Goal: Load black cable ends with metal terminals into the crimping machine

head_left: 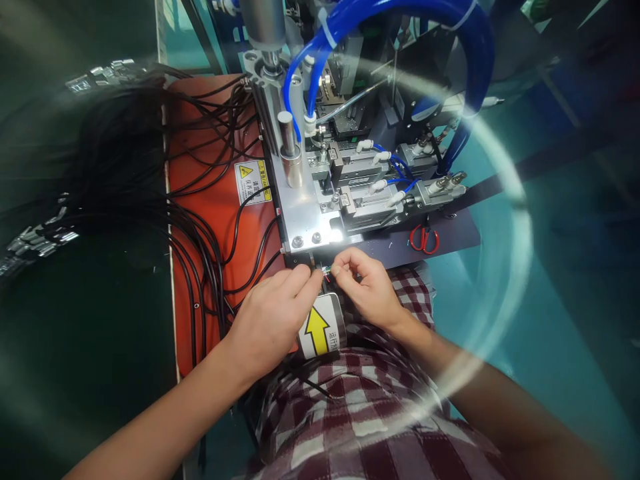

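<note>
Both hands meet at the front edge of a metal machine [307,217]. Thin coloured wires [327,271], green and red among them, show in the small gap between my fingertips. My right hand [367,283] pinches the ends of these wires between thumb and forefinger, its other fingers curled. From the left, my left hand [277,310] is closed at the other side of the wires, seemingly on the black cable they come from; its fingers hide most of that cable. Just below the hands is a white label with a yellow arrow [318,330].
Black cables [195,247] run across an orange-red board [215,153] on the left, their shiny connector ends [43,243] beyond its edge. Red-handled scissors [425,239] lie at the right of the machine. Blue air hoses [400,10] arch overhead; a metal cylinder [265,23] stands behind.
</note>
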Available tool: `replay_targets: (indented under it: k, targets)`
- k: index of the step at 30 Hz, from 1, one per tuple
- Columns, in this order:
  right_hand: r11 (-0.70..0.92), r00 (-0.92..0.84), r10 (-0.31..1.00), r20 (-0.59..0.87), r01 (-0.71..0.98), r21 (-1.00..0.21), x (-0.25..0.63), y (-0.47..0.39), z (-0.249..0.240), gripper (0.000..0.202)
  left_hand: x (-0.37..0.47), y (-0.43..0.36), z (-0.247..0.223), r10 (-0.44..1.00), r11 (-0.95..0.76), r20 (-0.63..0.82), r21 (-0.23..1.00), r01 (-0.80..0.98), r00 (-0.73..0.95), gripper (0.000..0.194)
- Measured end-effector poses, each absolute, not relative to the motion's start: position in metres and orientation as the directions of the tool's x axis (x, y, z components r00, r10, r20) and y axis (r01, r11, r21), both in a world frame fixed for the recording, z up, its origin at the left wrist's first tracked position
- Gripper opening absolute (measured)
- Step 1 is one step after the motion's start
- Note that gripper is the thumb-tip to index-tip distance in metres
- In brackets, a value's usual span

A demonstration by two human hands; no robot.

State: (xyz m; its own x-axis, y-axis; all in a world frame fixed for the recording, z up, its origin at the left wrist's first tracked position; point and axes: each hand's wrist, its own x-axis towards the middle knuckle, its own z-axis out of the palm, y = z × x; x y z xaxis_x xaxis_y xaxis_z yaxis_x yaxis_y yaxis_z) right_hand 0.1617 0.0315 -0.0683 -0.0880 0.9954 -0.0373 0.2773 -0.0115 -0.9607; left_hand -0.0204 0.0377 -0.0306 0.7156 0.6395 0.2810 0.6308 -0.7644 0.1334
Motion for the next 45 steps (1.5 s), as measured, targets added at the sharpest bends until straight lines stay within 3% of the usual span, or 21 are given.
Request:
replay_targets:
  k: [3,10,16,22,28,31,33,38,45]
  targets:
    - [-0.034,-0.094,0.994,-0.059,0.248,-0.968,0.162,0.032,-0.069,0.01,-0.021,0.037,-0.029,0.636,-0.767,0.275,0.122,0.63,0.721,0.028]
    - [0.156,-0.135,0.985,0.111,0.393,-0.906,0.166,0.031,-0.071,0.008,-0.021,0.037,-0.03,0.643,-0.761,0.276,0.125,0.637,0.714,0.028]
    - [-0.087,-0.106,0.988,-0.11,0.2,-0.976,0.162,0.033,-0.067,0.008,-0.02,0.037,-0.03,0.639,-0.762,0.286,0.107,0.639,0.714,0.029]
    - [-0.31,-0.112,0.944,-0.312,0.035,-0.95,0.16,0.037,-0.059,0.011,-0.02,0.038,-0.028,0.633,-0.767,0.265,0.09,0.635,0.728,0.029]
    - [-0.088,-0.056,0.991,-0.118,0.373,-0.924,0.159,0.032,-0.055,0.01,-0.021,0.038,-0.028,0.633,-0.768,0.248,0.078,0.636,0.733,0.03]
    - [-0.063,-0.046,0.995,-0.091,0.428,-0.902,0.157,0.03,-0.054,0.012,-0.021,0.038,-0.029,0.635,-0.767,0.244,0.09,0.635,0.733,0.029]
    - [-0.101,-0.029,0.992,-0.122,0.393,-0.914,0.157,0.031,-0.054,0.011,-0.021,0.038,-0.03,0.635,-0.769,0.241,0.099,0.632,0.734,0.029]
    - [-0.36,-0.124,0.922,-0.366,0.064,-0.931,0.16,0.039,-0.058,0.01,-0.022,0.037,-0.031,0.63,-0.773,0.266,0.116,0.624,0.73,0.03]
    - [-0.35,-0.145,0.927,-0.345,-0.007,-0.937,0.161,0.039,-0.058,0.011,-0.022,0.038,-0.031,0.628,-0.774,0.289,0.128,0.621,0.723,0.031]
